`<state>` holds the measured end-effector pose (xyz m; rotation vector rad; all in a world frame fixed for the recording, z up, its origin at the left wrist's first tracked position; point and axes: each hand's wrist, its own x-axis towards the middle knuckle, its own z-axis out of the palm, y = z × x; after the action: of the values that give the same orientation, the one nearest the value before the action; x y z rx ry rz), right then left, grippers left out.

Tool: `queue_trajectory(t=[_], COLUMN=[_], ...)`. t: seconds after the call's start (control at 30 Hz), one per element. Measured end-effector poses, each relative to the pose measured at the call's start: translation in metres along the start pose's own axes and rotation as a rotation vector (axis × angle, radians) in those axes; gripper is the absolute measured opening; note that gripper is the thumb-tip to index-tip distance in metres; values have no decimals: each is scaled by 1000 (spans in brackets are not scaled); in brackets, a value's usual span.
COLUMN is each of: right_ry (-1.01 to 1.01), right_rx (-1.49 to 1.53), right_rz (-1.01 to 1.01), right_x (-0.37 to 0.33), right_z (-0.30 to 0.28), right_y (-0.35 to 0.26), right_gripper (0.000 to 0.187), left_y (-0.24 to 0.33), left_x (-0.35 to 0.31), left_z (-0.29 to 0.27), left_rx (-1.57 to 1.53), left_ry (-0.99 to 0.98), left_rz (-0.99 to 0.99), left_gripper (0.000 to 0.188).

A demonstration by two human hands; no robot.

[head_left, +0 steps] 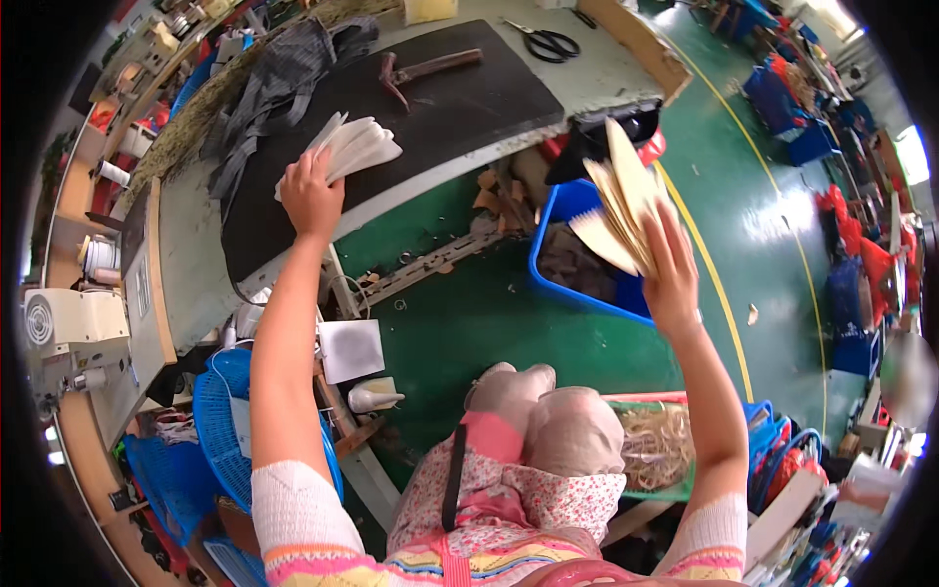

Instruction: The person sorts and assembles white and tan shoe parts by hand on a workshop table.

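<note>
My left hand [313, 199] is closed round a bundle of thin whitish flat pieces [360, 147] with rounded ends. It is at the near edge of a black mat [469, 112] on the workbench; whether the bundle rests on the mat I cannot tell. Off to the right, my right hand [671, 269] grips a fanned stack of cream flat pieces [634, 181], long and pointed. That stack is above the right side of a blue bin [536, 256], which holds dark greyish material. The material of the pieces cannot be made out.
On the mat lies a hammer [435, 67] with a wooden handle; behind it are black-handled scissors [550, 44]. Crumpled grey cloth [279, 83] covers the mat's far left. Blue baskets [217, 401] stand lower left. A green-edged crate of pale strips [657, 445] is beside my knees.
</note>
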<state>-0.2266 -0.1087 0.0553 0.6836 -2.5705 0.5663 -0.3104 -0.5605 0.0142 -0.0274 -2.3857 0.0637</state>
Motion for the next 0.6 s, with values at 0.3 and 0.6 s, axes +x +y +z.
queue_trajectory(t=[0.3, 0.6], right_ry=[-255, -604], right_rx=[-165, 349], right_rz=[-158, 14], right_x=[205, -125], right_z=[153, 126], right_y=[48, 6], right_gripper=[63, 27], left_y=[0, -14], left_x=[2, 14], left_z=[8, 6], left_rx=[-66, -11], left_ry=[-13, -207], left_rz=[4, 133], left_gripper=[44, 40])
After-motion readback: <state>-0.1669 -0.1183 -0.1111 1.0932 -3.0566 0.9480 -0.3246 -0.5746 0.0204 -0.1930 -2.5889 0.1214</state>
